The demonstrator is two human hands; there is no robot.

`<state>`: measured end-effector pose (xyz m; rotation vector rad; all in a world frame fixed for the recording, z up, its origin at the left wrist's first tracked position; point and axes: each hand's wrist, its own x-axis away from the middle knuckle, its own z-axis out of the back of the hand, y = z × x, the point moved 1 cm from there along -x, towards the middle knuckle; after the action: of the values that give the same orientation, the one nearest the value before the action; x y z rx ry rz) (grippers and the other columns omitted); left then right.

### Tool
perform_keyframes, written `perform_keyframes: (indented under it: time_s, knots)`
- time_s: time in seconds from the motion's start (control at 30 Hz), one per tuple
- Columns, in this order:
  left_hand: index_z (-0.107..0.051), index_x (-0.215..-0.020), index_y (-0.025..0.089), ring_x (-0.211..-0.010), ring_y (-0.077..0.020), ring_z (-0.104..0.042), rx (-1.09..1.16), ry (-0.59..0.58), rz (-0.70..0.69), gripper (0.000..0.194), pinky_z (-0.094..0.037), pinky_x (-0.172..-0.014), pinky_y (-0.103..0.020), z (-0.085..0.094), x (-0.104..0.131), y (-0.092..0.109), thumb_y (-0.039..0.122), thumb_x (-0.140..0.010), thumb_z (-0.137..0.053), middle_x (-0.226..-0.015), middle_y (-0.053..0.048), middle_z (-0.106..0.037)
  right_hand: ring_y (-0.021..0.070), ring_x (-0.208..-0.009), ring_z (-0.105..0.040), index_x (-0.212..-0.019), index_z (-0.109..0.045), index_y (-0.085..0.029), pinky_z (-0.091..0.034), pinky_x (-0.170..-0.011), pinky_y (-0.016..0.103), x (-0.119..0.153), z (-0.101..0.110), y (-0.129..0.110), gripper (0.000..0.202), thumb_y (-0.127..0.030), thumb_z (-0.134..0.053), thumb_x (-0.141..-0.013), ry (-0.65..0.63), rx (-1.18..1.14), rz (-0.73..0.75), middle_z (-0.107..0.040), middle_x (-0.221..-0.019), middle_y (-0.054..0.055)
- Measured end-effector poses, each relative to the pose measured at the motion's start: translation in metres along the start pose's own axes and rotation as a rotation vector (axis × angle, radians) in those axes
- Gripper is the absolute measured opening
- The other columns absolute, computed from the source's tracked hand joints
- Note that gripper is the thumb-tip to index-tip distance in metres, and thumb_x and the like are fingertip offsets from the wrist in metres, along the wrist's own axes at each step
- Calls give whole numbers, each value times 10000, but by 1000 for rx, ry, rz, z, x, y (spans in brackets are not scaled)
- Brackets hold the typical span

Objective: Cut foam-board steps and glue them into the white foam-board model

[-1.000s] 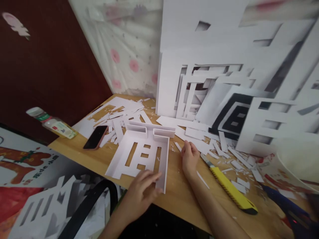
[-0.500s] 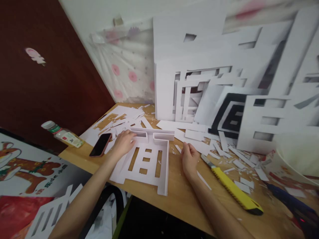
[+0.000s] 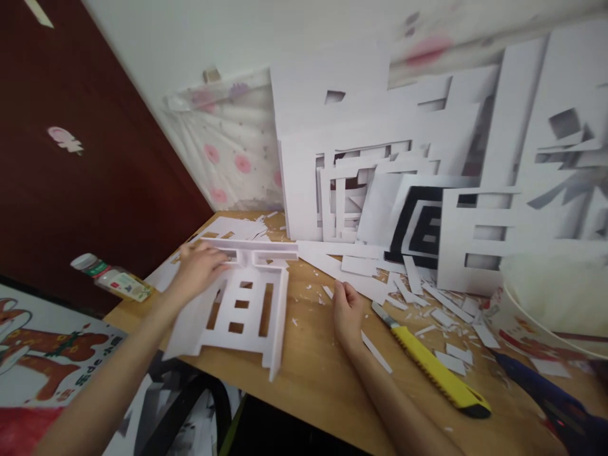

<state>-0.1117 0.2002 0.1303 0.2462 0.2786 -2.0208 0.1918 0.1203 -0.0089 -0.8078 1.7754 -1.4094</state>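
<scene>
- One pale wall (image 3: 156, 50) stands at the back of the room, and one dark red-brown panel (image 3: 85, 183) slants along the left.
- One wooden table (image 3: 308, 373) sits below the wall.
- White boards (image 3: 304, 107) lean along the table's back edge, overlapping too much for me to count; one sheet (image 3: 401, 234) with thick black strokes leans among them.
- One white walled piece (image 3: 255, 310) is by the front edge, toward the left corner. I count five openings: three small ones in a column, two long slots, the left slot partly covered.
- One tub (image 3: 508, 323) is near the right end.
- Two hands: the left hand (image 3: 202, 269) pinches the raised strip at the piece's back left corner; the right hand (image 3: 348, 310) rests curled on the table, fingers pressed together.
- One yellow cutter (image 3: 427, 361) lies right of that hand, near the front edge.
- One bottle (image 3: 121, 282) is at the left edge.
- One thin strip (image 3: 377, 351) passes by the right hand; I cannot tell whether it is gripped.
- Scraps (image 3: 451, 310), beyond counting, litter the back right.
</scene>
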Motion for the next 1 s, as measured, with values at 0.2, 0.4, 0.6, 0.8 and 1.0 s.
perform_keyframes:
  time_s: [0.2, 0.4, 0.6, 0.8, 1.0]
  knots:
    - [-739, -877, 250, -1098, -360, -567, -131, -103, 210, 283, -305, -917, -498, 2, -23, -44, 427, -875, -517, -986, -109, -756, 111, -545, -291, -608, -274, -246, -233, -521, 266, 7, -4, -4, 439, -485, -476, -915, -87, 83, 125, -263, -568, -69]
    - [-756, -981, 194, -1159, -392, -575, -123, -222, 234, 291, -341, -932, -506, -43, -58, -27, 341, -877, -528, -1101, -167, -743, 97, -491, -306, -597, -267, -241, -243, -506, 258, 14, 1, -13, 408, -398, -429, -937, -179, 227, 339, -288, -537, -68]
    - [-766, -902, 184, -1100, -422, -594, -173, -279, 237, 233, -390, -899, -530, -45, -73, -16, 231, -833, -548, -1004, -157, -744, 92, -466, -342, -617, -290, -235, -240, -498, 257, 21, -1, -13, 344, -257, -445, -923, -236, 360, 524, -319, -516, -71]
    - [-665, -1204, 151, -1192, -359, -539, -102, -142, 71, 385, -389, -1009, -490, -33, -109, 56, 284, -888, -488, -1261, -142, -651, 91, -476, -306, -617, -283, -218, -334, -661, 272, 29, -10, -16, 321, -179, -449, -889, -285, 440, 739, -358, -489, -85]
    - [-626, -1273, 180, -1206, -253, -585, 129, -305, -509, 447, -429, -1022, -331, -54, -143, 199, 237, -829, -610, -1315, -103, -648, 102, -494, -288, -625, -293, -225, -363, -747, 295, 27, -4, -14, 310, -144, -447, -882, -291, 460, 843, -360, -495, -90]
